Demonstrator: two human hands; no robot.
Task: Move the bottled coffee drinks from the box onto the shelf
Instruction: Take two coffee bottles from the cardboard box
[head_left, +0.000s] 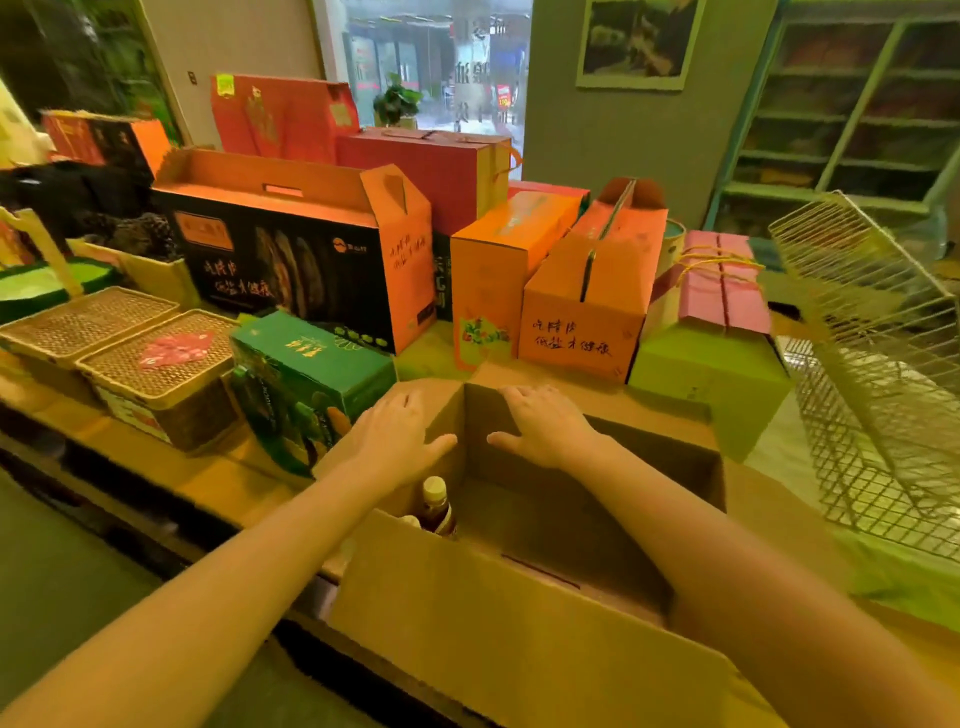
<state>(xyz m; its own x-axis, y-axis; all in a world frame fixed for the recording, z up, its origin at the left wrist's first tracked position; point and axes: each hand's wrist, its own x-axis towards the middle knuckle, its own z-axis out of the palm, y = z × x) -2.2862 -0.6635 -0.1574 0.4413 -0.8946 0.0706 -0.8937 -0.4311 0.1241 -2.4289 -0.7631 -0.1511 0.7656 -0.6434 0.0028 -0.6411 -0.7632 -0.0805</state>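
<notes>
The open cardboard box (493, 613) sits closest, and its floor is mostly bare. One bottle (436, 506) with a pale cap stands upright in the near left corner; a second cap may show just beside it, but it is too hidden to be sure.

Both hands are at the far corner of the box, and both are flat with straight fingers and hold nothing. The left hand (397, 434) presses the left flap outward. The right hand (545, 423) lies on the far wall.

Past the box come a green carton (317, 374) and orange gift boxes (582, 306), with a wire rack (878, 374) to the right. The shelf (852, 119) is well apart at the back right.

Once the hands let go, the flaps could swing back and block the reach. The bottle is tucked against the walls, so a hurried grab at its cap could tip it over. Carrying it past the crowded boxes risks a knock.
</notes>
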